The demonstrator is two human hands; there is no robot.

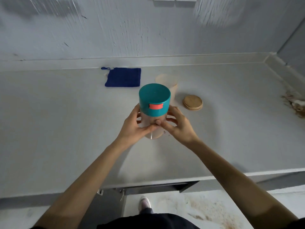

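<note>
Grey kitchen counter (66, 129) against a scuffed pale wall, viewed from above. Landmark is the clear jar (152, 124) with a teal lid (154, 100) and an orange latch (156, 106) facing the person; it is lifted or tipped toward the camera above the counter's middle. Left hand (135, 124) wraps the jar's left side and right hand (179, 124) wraps its right side, fingers curled round the clear body below the lid, thumbs meeting at the front, probably to steady it while the latch stays reachable. Behind the jar and just to its right stands an open pale tumbler (168, 83), and further right of the jar lies a wooden lid (192, 102), likely the tumbler's, set aside. Behind-left of the jar lies a blue knitted cloth (123, 77). Brown crumbs (293, 103) sit far right.
</note>
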